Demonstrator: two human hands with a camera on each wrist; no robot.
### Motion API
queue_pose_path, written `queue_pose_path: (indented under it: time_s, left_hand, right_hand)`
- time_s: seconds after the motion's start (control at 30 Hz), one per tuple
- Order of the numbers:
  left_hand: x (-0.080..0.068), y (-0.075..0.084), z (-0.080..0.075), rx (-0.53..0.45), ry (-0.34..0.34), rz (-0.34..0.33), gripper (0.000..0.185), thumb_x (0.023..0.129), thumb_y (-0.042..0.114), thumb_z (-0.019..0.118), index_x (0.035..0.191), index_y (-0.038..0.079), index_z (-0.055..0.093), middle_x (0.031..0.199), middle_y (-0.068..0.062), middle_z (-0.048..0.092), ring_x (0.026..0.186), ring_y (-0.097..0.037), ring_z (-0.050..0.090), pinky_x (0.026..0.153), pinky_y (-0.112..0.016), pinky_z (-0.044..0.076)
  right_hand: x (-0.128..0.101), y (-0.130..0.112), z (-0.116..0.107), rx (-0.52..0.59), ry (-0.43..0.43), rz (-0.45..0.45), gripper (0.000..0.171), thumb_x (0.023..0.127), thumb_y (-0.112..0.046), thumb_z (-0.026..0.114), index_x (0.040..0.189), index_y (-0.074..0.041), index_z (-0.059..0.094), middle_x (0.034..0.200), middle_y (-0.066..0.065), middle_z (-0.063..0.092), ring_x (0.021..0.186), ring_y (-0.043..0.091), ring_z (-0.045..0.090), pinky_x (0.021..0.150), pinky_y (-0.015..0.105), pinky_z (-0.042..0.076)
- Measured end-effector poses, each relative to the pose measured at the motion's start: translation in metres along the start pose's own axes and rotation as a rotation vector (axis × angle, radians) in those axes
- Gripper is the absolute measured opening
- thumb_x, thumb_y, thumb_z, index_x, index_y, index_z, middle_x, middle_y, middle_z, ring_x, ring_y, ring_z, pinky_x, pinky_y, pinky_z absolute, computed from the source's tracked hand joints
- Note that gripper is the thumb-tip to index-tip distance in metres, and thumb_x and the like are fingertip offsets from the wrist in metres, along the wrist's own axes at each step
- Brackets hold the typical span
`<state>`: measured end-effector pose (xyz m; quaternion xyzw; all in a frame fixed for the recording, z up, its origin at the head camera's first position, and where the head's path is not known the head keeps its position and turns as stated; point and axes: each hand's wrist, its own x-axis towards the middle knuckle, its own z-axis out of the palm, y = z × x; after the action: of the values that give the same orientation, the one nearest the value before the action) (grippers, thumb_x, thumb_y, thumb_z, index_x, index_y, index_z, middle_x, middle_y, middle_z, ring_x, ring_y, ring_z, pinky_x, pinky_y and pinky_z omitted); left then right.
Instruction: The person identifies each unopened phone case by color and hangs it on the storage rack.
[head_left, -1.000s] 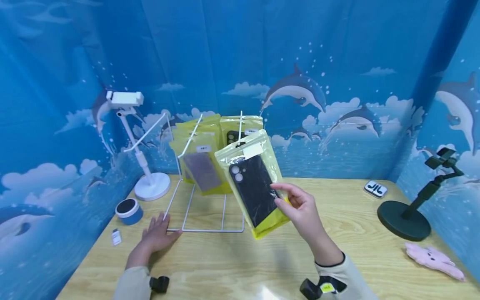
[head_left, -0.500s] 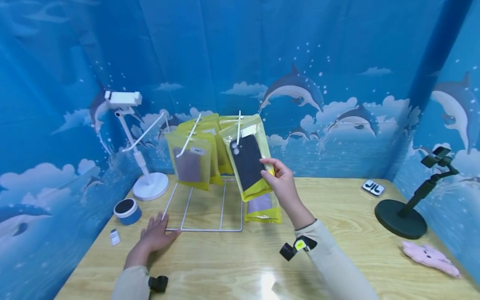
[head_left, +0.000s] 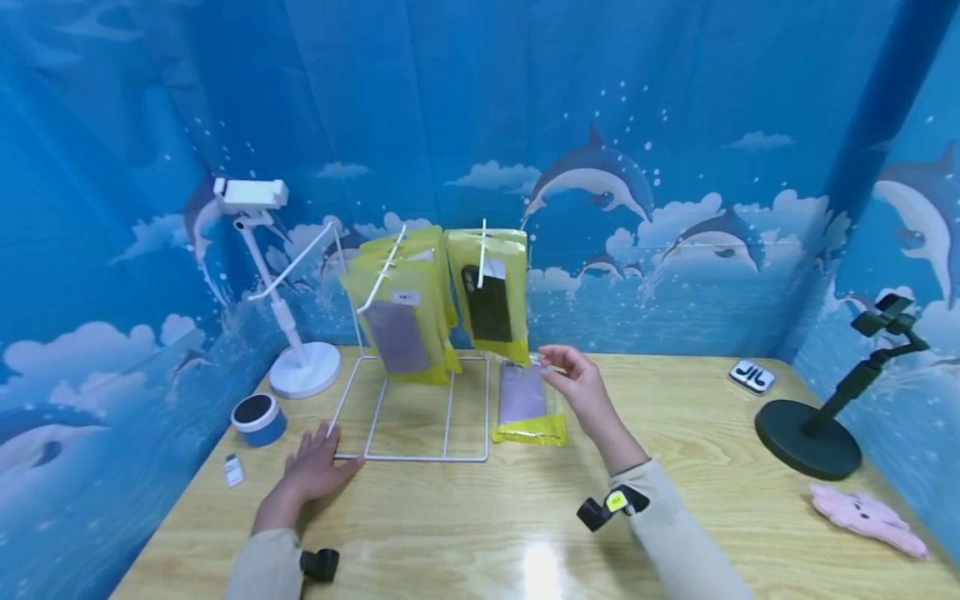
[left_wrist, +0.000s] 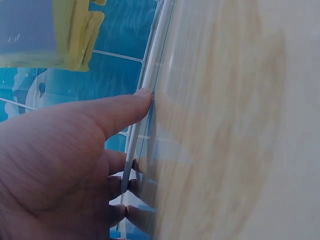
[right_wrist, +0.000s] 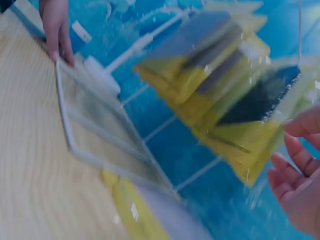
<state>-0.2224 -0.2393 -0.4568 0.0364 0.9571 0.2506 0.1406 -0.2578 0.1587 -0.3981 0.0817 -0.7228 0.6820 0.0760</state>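
Note:
A white wire display rack (head_left: 420,458) stands on the table. On its right hook hangs a yellow-edged clear pouch with a black phone case (head_left: 491,312). Several similar pouches hang on the middle hook, the front one with a purple phone case (head_left: 397,337). My right hand (head_left: 581,387) is just right of and below the black case's pouch, fingers loosely bent with nothing between them. Under it, another pouch with a purple phone case (head_left: 522,400) lies flat beside the rack. My left hand (head_left: 311,471) rests at the rack's front left corner, its thumb (left_wrist: 125,107) touching the wire.
To the left are a white stand (head_left: 303,371), a blue-and-white jar (head_left: 258,419) and a small white item (head_left: 233,471). At right stand a black phone holder (head_left: 810,437), a square badge-like box (head_left: 752,377) and a pink plush toy (head_left: 866,521). A dolphin curtain surrounds the table.
My right hand carried the black phone case's pouch back to the right hook, where it now hangs. The hand has let go and dropped lower. My left hand stayed put.

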Motion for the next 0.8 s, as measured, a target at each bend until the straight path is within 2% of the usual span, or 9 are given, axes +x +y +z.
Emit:
queue_pose_path:
  time_s: [0.27,0.47,0.53,0.63,0.73,0.8]
  left_hand:
    - [0.001,0.000,0.000,-0.015,-0.006,0.000,0.088,0.094,0.049,0.049,0.144,-0.013,0.013,0.150,-0.035,-0.003,0.134,-0.055,-0.009,0.102,-0.072,-0.004]
    - [0.000,0.001,-0.001,-0.014,-0.015,-0.007,0.088,0.094,0.049,0.049,0.144,-0.013,0.013,0.150,-0.035,-0.004,0.134,-0.055,-0.009,0.103,-0.072,-0.004]
    - [0.000,0.001,-0.001,-0.015,-0.017,-0.009,0.088,0.094,0.049,0.049,0.144,-0.013,0.013,0.150,-0.035,-0.004,0.135,-0.055,-0.010,0.103,-0.072,-0.004]
    - [-0.001,0.001,-0.001,-0.017,-0.013,-0.002,0.088,0.094,0.048,0.050,0.144,-0.014,0.013,0.149,-0.036,-0.004,0.134,-0.056,-0.010,0.102,-0.072,-0.004]
    - [-0.001,0.001,-0.002,-0.016,-0.014,0.002,0.088,0.094,0.048,0.050,0.144,-0.014,0.012,0.149,-0.035,-0.004,0.134,-0.055,-0.010,0.102,-0.072,-0.004]
    - [-0.002,0.002,-0.002,-0.018,-0.014,0.001,0.088,0.094,0.048,0.049,0.144,-0.014,0.012,0.149,-0.035,-0.005,0.134,-0.055,-0.010,0.102,-0.072,-0.005]
  right_hand:
    - [-0.008,0.035,-0.025,-0.160,0.130,0.099,0.031,0.089,0.004,0.058,0.119,0.010,0.056,0.113,0.025,0.058,0.092,0.007,0.054,0.080,0.013,0.045]
    - [-0.014,0.058,-0.036,-0.200,0.151,0.177,0.031,0.089,0.003,0.057,0.120,0.010,0.054,0.111,0.025,0.055,0.092,0.011,0.052,0.076,0.013,0.044]
    - [-0.016,0.064,-0.036,-0.231,0.136,0.211,0.034,0.090,-0.001,0.058,0.122,0.008,0.052,0.113,0.023,0.055,0.097,0.017,0.052,0.080,0.018,0.045]
    - [-0.018,0.070,-0.034,-0.275,0.101,0.252,0.041,0.092,-0.007,0.059,0.128,0.007,0.047,0.119,0.024,0.052,0.107,0.029,0.051,0.091,0.032,0.045]
    - [-0.017,0.072,-0.028,-0.334,0.058,0.277,0.051,0.091,-0.014,0.062,0.133,0.006,0.040,0.127,0.028,0.047,0.116,0.038,0.047,0.101,0.046,0.039]
    - [-0.013,0.073,-0.023,-0.383,0.032,0.288,0.058,0.090,-0.017,0.064,0.135,0.005,0.036,0.129,0.029,0.045,0.118,0.041,0.046,0.102,0.050,0.038]
